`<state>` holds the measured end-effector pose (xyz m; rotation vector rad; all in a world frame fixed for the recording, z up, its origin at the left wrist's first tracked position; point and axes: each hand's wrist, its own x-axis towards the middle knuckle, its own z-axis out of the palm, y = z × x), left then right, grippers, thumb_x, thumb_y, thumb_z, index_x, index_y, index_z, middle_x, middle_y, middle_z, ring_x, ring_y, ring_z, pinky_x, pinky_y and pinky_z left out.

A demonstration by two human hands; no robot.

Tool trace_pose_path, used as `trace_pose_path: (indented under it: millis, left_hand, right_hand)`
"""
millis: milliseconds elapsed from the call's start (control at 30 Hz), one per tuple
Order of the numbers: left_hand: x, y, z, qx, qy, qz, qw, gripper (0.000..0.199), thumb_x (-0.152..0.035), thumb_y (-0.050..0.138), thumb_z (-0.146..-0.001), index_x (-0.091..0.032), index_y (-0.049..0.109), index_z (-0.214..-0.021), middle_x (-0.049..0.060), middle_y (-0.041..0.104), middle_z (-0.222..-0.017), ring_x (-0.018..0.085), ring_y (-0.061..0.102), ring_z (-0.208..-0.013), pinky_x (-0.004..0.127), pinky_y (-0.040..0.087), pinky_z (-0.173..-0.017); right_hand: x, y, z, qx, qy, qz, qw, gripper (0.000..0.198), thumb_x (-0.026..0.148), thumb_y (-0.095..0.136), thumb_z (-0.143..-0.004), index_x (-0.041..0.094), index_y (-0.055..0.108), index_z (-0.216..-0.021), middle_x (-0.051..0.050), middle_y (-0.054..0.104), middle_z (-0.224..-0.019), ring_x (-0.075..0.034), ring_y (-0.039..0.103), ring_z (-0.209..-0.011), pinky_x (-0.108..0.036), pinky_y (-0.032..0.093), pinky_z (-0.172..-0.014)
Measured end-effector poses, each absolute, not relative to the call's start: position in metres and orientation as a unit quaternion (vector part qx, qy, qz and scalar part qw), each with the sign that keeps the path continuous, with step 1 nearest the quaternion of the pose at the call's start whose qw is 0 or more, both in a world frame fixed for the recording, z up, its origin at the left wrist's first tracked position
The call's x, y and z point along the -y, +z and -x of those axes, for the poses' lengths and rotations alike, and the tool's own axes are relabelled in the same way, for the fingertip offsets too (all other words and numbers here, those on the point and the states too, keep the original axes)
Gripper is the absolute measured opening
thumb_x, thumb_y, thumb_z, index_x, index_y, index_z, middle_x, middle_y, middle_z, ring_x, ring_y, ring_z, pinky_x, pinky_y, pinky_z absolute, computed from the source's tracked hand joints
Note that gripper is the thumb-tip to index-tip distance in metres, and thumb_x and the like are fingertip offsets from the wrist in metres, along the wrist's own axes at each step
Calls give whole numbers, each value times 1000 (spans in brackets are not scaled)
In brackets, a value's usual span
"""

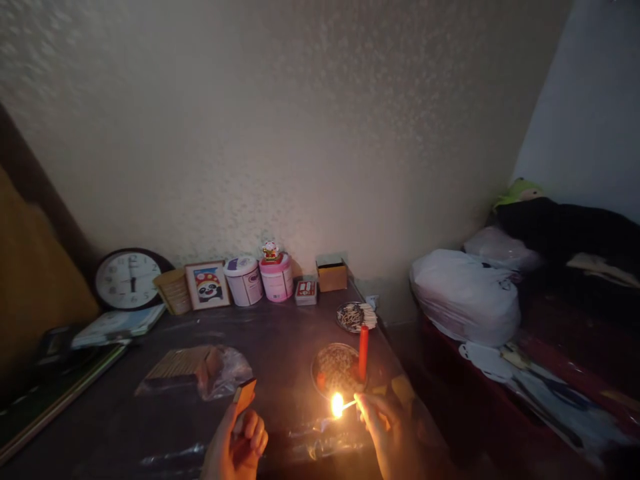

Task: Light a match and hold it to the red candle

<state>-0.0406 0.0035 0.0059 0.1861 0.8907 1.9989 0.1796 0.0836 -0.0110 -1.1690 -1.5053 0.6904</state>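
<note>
My right hand [387, 430] pinches a burning match [345, 404]; its flame glows at the tip, pointing left, low in front of a red candle [363, 352]. The candle stands upright at the right edge of a round glass dish [333, 370] full of spent matches, and shows no flame. My left hand [235, 447] holds a matchbox [245, 395] upright between thumb and fingers, about a hand's width left of the flame. Both hands hover over the dark table [280, 333] near its front edge.
A second small dish of matchsticks [353, 316] sits behind the candle. A plastic bag with wooden sticks [200, 368] lies at centre left. Along the wall stand a clock [129, 279], a panda picture [208, 285], two tubs [260, 279] and a cardboard box [331, 273]. White bags [465, 297] lie at right.
</note>
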Motion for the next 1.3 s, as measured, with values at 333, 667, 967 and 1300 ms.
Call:
trace_pose_path:
  millis: [333,667,967,1300]
  left_hand:
    - [-4,15,37,-373,803,-34,463,33,-45,83,-56,-22,66,-73,-8,42,-46,9,38,-42,22,34,-41]
    - [-8,2,38,-349,815,-19,463,48,-43,86,-51,-25,68,-91,-9,44,-47,8,38,-39,20,31,-36]
    - [-8,5,32,-358,806,-12,472,47,-45,86,-50,-22,66,-85,-10,42,-45,8,39,-39,19,31,-36]
    - [-12,0,31,-357,811,-4,464,49,-43,90,-40,-21,67,-78,-10,42,-44,8,38,-37,20,31,-33]
  right_hand:
    - [-79,4,-177,635,361,469,496,29,47,61,-79,21,73,-75,-4,73,-70,-21,68,-69,-27,55,-66]
    - [-76,19,-172,629,394,477,471,31,46,58,-78,17,69,-72,-4,68,-61,-21,65,-61,-27,51,-58]
    - [-70,14,-172,653,383,463,461,31,46,58,-81,18,69,-77,-4,72,-69,-21,67,-68,-26,51,-64]
    - [-75,9,-175,657,374,461,464,28,45,60,-81,19,70,-75,-3,72,-68,-20,67,-66,-24,52,-63]
